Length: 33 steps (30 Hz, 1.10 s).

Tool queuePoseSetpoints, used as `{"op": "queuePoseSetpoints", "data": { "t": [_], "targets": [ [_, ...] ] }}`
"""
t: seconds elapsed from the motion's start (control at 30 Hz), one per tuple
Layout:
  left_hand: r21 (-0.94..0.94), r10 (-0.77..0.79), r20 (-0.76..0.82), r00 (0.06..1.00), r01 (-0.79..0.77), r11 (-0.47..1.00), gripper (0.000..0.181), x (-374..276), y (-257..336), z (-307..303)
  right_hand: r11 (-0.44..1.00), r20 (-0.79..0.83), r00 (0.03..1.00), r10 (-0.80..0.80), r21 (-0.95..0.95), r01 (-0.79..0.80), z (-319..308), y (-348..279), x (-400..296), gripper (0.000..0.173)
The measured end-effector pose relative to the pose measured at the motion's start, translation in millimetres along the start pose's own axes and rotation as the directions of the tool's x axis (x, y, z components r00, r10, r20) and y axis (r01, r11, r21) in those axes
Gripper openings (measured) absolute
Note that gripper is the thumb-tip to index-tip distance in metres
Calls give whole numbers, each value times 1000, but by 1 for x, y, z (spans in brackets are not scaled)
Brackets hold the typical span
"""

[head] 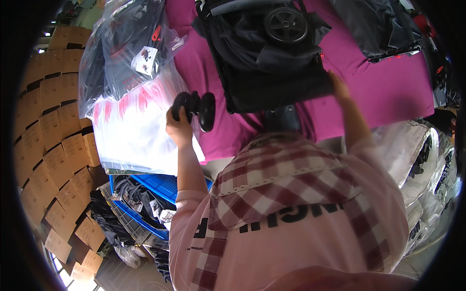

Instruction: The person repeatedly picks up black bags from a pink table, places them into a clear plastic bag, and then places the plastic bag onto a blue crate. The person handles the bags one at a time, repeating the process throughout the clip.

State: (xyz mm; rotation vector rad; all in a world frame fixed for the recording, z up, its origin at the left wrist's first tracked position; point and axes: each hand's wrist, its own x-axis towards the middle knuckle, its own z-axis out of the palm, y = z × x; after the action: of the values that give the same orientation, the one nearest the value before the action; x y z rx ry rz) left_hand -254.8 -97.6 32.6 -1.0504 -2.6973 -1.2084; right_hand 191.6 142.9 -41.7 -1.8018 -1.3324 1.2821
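Note:
A black double wheel set (206, 112), two small wheels side by side, is in my left hand (180, 127), with the fingers round the left wheel. In front of me a folded black stroller (276, 85) lies on the pink cloth (386, 94) that covers the table. One large spoked wheel (286, 24) shows on its upper side. My right hand (340, 87) grips the stroller's near right side edge; some of its fingers are hidden. The left hand's wheels are apart from the stroller's frame, to its left.
Plastic-bagged black goods (123, 47) and printed white bags (134, 134) are piled at left. Another black folded item (378, 29) lies at back right. Stacked cartons (54, 145) line the left, a blue crate (156, 185) stands below, and silvery sacks (404, 156) stand at right.

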Motion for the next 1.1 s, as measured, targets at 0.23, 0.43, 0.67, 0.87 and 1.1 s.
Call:
{"op": "queuePoseSetpoints", "data": {
  "t": [0.23, 0.43, 0.67, 0.87, 1.1],
  "targets": [
    [-864, 151, 151, 977, 56, 500, 23, 86, 92, 37, 999, 212, 976, -49, 34, 43, 4, 8, -25, 52],
    [-233, -82, 294, 952, 154, 960, 47, 107, 128, 179, 960, 247, 963, -109, -227, 167, 32, 39, -55, 62],
    [175, 240, 574, 783, -404, 898, 64, 93, 132, 212, 557, -32, 633, -774, -511, 655, 29, -98, -26, 60],
    [399, 276, 394, 877, -434, 808, 70, 89, 104, 220, 182, 413, 402, -817, -477, 860, 101, -151, 28, 69],
    [33, 582, 85, 808, -586, 809, 81, 72, 138, 159, 361, 329, 560, -761, -502, 786, 95, -116, 46, 70]
  ]
}}
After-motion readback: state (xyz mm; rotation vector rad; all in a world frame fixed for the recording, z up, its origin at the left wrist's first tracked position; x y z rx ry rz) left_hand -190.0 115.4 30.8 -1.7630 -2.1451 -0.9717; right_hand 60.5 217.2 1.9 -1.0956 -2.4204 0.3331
